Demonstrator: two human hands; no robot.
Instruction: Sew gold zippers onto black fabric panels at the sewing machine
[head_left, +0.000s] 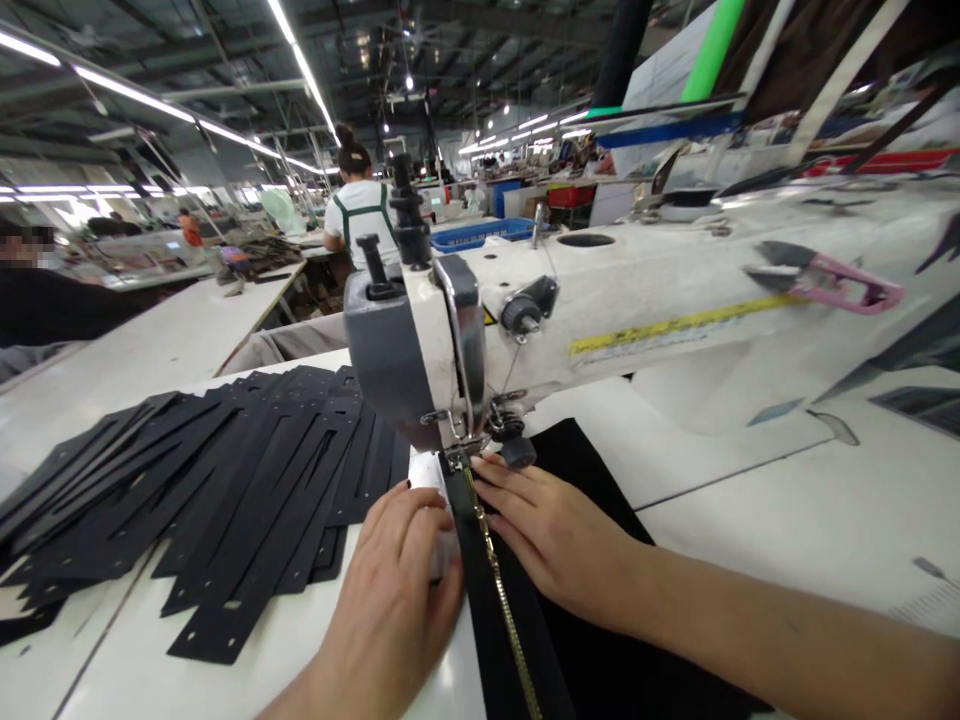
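A piece of black fabric point(600, 560) with a gold-toothed zipper point(510, 625) lies under the needle area of a sewing machine point(469, 330). The zipper runs from the presser foot point(459, 455) toward me, its metal slider partway along. My right hand point(555, 530) rests flat on the fabric right of the zipper, fingers stretched out and fingertips close to the foot. On the left side, my left hand point(405, 570) is curled at the fabric's edge. Something pale shows between its thumb and fingers, too hidden to name.
Many black slotted pieces point(262, 480) lie fanned out on the white table point(405, 640) at left. Pink-handled snips point(847, 280) rest on the machine arm. A blue crate point(487, 235) stands beyond. A person in a white top point(364, 215) sits ahead, another at far left.
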